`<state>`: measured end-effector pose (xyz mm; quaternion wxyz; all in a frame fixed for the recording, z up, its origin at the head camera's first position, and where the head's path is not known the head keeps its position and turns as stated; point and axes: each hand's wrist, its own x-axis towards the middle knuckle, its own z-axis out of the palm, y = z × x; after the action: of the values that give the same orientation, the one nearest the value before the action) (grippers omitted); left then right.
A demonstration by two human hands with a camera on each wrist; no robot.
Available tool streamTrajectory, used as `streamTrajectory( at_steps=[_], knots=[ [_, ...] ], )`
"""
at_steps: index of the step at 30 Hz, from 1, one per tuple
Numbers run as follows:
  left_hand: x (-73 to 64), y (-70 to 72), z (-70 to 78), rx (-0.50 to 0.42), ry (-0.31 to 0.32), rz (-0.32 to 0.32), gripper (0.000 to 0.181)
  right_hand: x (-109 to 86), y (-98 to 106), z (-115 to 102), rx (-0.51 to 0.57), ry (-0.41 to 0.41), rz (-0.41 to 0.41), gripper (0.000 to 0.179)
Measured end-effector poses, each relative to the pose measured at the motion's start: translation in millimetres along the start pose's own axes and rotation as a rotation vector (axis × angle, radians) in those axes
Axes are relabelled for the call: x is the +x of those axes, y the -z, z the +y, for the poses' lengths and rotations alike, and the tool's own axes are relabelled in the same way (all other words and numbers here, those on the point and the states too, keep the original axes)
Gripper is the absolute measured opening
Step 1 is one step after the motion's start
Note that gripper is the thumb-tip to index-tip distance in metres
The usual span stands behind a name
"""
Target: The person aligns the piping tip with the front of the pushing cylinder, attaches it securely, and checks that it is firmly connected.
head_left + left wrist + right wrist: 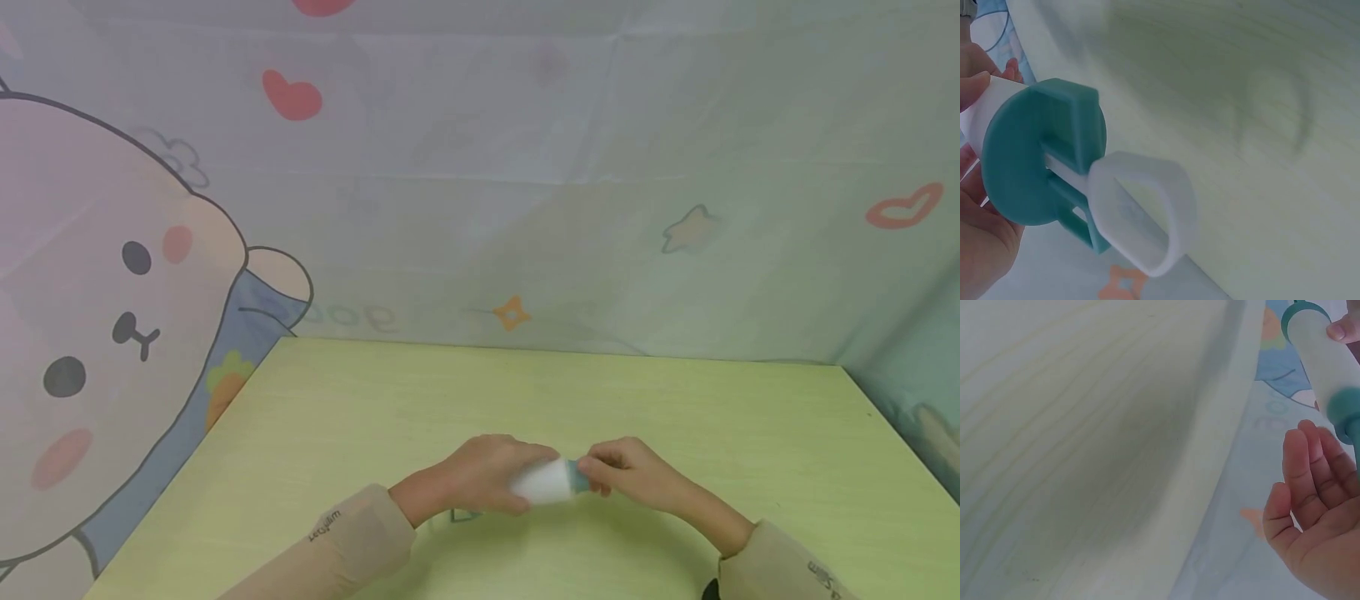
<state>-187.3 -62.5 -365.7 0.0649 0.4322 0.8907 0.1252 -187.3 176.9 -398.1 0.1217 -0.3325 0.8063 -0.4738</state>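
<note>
A toy syringe (546, 483) is held level, low over the table in the head view, its white barrel slightly blurred. My left hand (487, 473) grips the barrel from the left, fingers on the far side and thumb on the near side. With thumb and forefinger, my right hand (637, 477) pinches the teal end on the right. In the left wrist view, a teal flange (1013, 165) and a white ring handle (1182, 209) extend from the barrel. Up close in the right wrist view, the other right-hand fingers (1302, 475) are spread loosely below a teal tip (1344, 406).
A pale yellow-green table (390, 392) lies beneath both hands. Behind it hangs a light cloth (480, 125) printed with hearts, stars and a large cartoon animal. Beige sleeves (360, 533) cover both forearms.
</note>
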Motion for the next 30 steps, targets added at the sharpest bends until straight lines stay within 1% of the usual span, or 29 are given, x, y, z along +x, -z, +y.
streamTrajectory(
  at_steps=[4, 7, 10, 15, 17, 20, 24, 26, 28, 30],
  knots=[
    [-0.1, -0.3, -0.7, 0.010, 0.002, 0.000, 0.054, -1.5, 1.9, 0.5, 0.013, -0.014, 0.024, 0.023],
    [-0.2, 0.1, -1.6, 0.020, 0.014, -0.004, 0.054, -3.1, 1.9, -0.1, 0.014, -0.013, 0.044, 0.032],
    [-0.1, -0.2, -2.8, 0.013, 0.023, -0.006, 0.055, -3.9, -0.4, -1.1, -0.005, 0.019, 0.050, 0.038],
    [0.7, -0.3, -3.4, 0.004, 0.022, -0.007, 0.054, -3.1, -4.0, -2.7, -0.007, 0.100, 0.060, 0.025],
    [0.7, 0.3, -2.6, 0.008, 0.019, -0.004, 0.054, -2.7, -4.4, -3.6, -0.013, 0.112, 0.067, 0.021],
    [0.6, 0.8, -1.7, 0.014, 0.012, 0.001, 0.054, -2.4, -4.2, -4.4, -0.010, 0.089, 0.071, 0.018],
    [0.9, 0.6, -1.1, 0.024, 0.007, 0.004, 0.055, -2.0, -2.9, -3.3, 0.037, 0.038, 0.049, 0.014],
    [1.2, 0.4, -1.0, 0.028, 0.004, 0.005, 0.055, -1.6, -1.9, -2.2, 0.064, 0.026, 0.032, 0.015],
    [1.4, 0.2, -1.0, 0.034, 0.002, 0.005, 0.055, -1.3, -0.9, -1.2, 0.063, 0.015, 0.027, 0.018],
    [1.5, -0.1, -1.4, 0.038, 0.000, 0.006, 0.055, -1.4, -0.1, -0.8, 0.040, 0.003, 0.036, 0.021]
  ],
)
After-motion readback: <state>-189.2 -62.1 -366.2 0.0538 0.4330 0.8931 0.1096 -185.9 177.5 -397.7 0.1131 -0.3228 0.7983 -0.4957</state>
